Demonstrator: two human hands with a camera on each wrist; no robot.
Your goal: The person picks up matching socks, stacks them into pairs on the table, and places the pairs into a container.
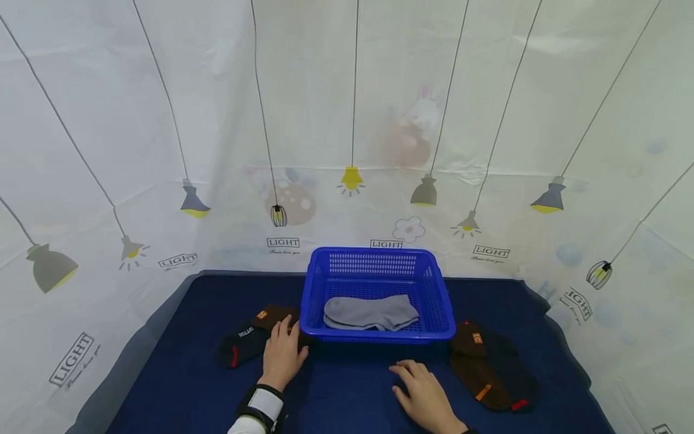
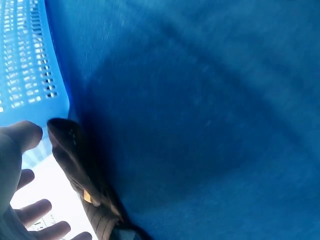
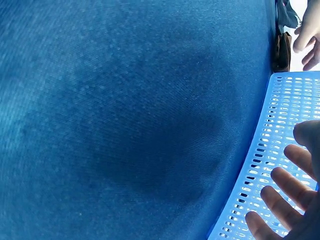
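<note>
**Inspector:** Nearest the camera, at six o'clock, two bare hands rest on the dark blue cloth (image 1: 347, 392). Start on the left.

**Assistant:** The left hand (image 1: 282, 355) lies flat, fingers straight and close together, fingertips on the brown sock (image 1: 273, 314) just beside the basket's left front corner. It pinches nothing. A black sock (image 1: 241, 345) with a red mark lies at nine o'clock from that hand, touching the brown one.

**Inspector:** How would that sock handle?

**Assistant:** My judgement: light, soft and limp, not fragile and not slippery. It will droop once lifted, so take it near the cuff or pinch it mid-length. The left wrist view shows one edge of it (image 2: 75, 160) raised against the basket wall, which offers a hold.

**Inspector:** The container?

**Assistant:** A blue plastic basket (image 1: 320, 283) with slotted sides stands at twelve o'clock. Inside lie grey socks (image 1: 371, 312), flat on the bottom; they look like a stacked pair, but I cannot tell for certain.

**Inspector:** The right side?

**Assistant:** The right hand (image 1: 425, 398) is palm down, fingers relaxed and slightly spread, holding nothing, just in front of the basket. At three o'clock from it lie a brown sock with an orange tag (image 1: 477, 367) and another black sock (image 1: 515, 377), overlapping, apart from the hand.
</note>
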